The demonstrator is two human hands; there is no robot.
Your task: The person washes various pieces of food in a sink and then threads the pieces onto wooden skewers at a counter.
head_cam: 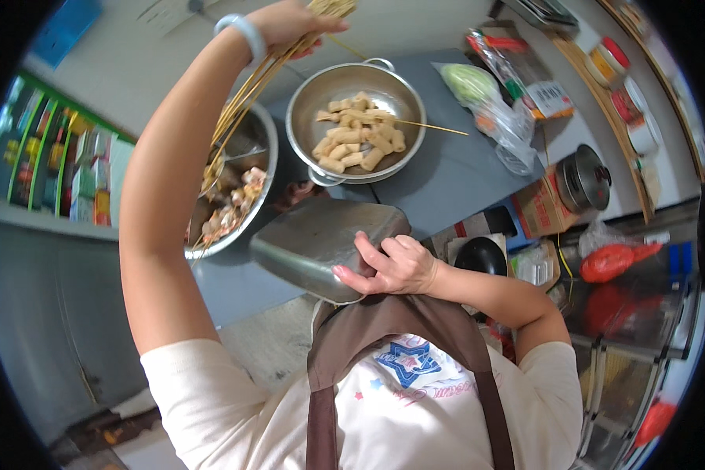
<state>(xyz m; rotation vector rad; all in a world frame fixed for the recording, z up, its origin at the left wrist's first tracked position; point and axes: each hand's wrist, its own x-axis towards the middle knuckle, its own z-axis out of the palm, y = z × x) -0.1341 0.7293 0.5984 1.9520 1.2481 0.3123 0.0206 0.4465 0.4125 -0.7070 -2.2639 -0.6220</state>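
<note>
My left hand (291, 29) is raised at the top, gripping a bundle of thin bamboo skewers (258, 82). The skewers slant down behind my forearm towards a round metal basin (272, 158). Pieces of pale pink meat (229, 211) lie in that basin, partly hidden by my arm. With my right hand (396, 264) I hold the near edge of a rectangular metal tray (329, 235), tilted close to my apron. Beyond the tray stands a two-handled metal pot (414, 141) with light brown rolled pieces (358, 138) inside. One skewer (435, 126) sticks out over its rim.
Bagged green vegetables (470, 85) and food packets (529, 88) lie on the grey table (440, 194) at the right. Further right are a lidded dark pot (584, 176), a black bowl (480, 256) and a red plastic bag (614, 261). A green shelf (59, 158) holds boxes at the left.
</note>
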